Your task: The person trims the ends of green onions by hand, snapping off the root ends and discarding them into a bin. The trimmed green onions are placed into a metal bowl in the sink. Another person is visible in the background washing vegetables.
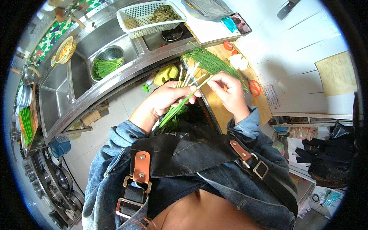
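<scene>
My left hand [169, 96] holds a small bunch of garlic chives [176, 113], pale root ends up and away from me, green leaves hanging towards my apron. The thumb and finger of my right hand [228, 92] pinch the pale end of one stalk from that bunch. Beyond my hands a larger heap of chives [214, 61] lies on a wooden board [222, 107]. Beside the heap are red-handled scissors [254, 88], peeled white pieces [238, 61] and a cut tomato [228, 45]. More chives [107, 67] fill a metal colander [118, 51] in the sink.
A steel sink [82, 76] runs along the left, with a white plastic basket [129, 23] of dark leafy greens on it. A small basket [62, 57] holds orange bits. On the white counter [293, 57] are a phone [243, 24] and a black-handled knife [286, 10].
</scene>
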`<state>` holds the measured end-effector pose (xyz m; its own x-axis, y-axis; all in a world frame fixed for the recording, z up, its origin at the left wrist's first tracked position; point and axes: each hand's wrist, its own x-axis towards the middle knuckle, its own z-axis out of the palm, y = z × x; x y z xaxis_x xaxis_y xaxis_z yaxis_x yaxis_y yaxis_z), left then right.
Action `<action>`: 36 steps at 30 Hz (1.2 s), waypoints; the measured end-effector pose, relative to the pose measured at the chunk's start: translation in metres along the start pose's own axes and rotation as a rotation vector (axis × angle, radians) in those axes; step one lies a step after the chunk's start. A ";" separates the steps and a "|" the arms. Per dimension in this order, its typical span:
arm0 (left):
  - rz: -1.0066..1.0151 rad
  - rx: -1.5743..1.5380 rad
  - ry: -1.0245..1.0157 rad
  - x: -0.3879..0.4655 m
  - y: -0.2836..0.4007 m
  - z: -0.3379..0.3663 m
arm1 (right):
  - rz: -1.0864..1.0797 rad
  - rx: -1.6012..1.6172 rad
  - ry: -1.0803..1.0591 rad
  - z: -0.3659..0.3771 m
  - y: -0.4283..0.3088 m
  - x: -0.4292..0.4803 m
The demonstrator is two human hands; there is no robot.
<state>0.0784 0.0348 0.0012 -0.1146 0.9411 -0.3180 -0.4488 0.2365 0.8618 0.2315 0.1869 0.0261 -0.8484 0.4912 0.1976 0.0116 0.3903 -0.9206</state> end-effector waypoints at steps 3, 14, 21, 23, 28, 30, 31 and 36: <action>-0.024 -0.003 -0.014 -0.003 0.005 0.000 | -0.017 0.013 0.118 -0.001 0.006 0.002; 0.242 0.125 0.097 0.004 0.011 0.011 | 0.296 0.645 -0.191 0.033 0.046 -0.014; 0.423 -0.084 0.540 0.000 0.028 -0.006 | 0.521 0.807 -0.510 0.027 0.042 -0.016; 0.521 -0.174 0.616 -0.003 0.033 -0.017 | 0.492 0.671 -0.571 0.023 0.051 -0.021; 0.574 -0.210 0.694 -0.007 0.030 -0.020 | 0.500 0.897 -0.217 0.030 0.072 -0.028; 0.679 -0.250 0.751 -0.004 0.027 -0.021 | 0.493 1.092 0.046 0.029 0.077 -0.026; 0.731 -0.275 0.813 -0.004 0.030 -0.024 | 0.414 0.913 0.091 0.032 0.081 -0.028; 0.737 -0.284 0.811 -0.008 0.042 -0.028 | 0.172 -0.168 -0.279 0.055 0.144 -0.042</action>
<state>0.0358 0.0305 0.0292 -0.9288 0.3699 -0.0213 -0.2074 -0.4715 0.8571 0.2397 0.1791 -0.1333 -0.9378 0.3387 -0.0764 0.2341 0.4544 -0.8595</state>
